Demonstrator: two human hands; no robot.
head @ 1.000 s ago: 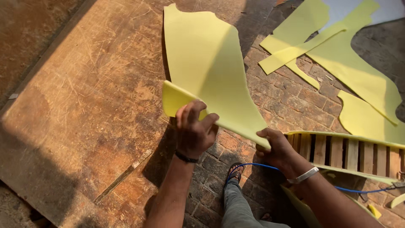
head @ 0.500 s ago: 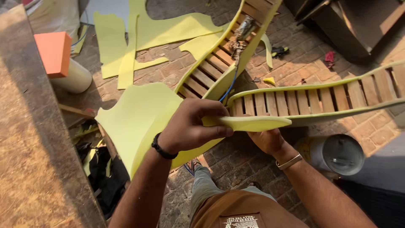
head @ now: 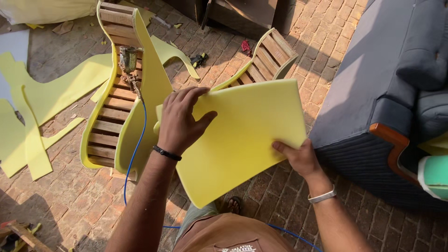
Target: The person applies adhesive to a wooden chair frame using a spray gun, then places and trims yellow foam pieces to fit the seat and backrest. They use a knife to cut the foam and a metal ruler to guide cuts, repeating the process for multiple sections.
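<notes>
I see the yellow foam sheet (head: 242, 140) held up above the brick floor (head: 284, 186) | left hand (head: 183, 122) clamped on its left edge | right hand (head: 298, 158) pinching its lower right corner | slatted wooden frame (head: 116, 112) left of the grip, spray gun (head: 128, 60) on it.

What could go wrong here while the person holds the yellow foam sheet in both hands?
1. The foam sheet is thin and wide; the right hand pinches only its lower edge, so the sheet may bend or tear there.
2. The blue hose runs over the brick floor beside the person's foot, so it could trip them.
3. The spray gun rests on the slats of the wooden frame and could be knocked off.
</notes>
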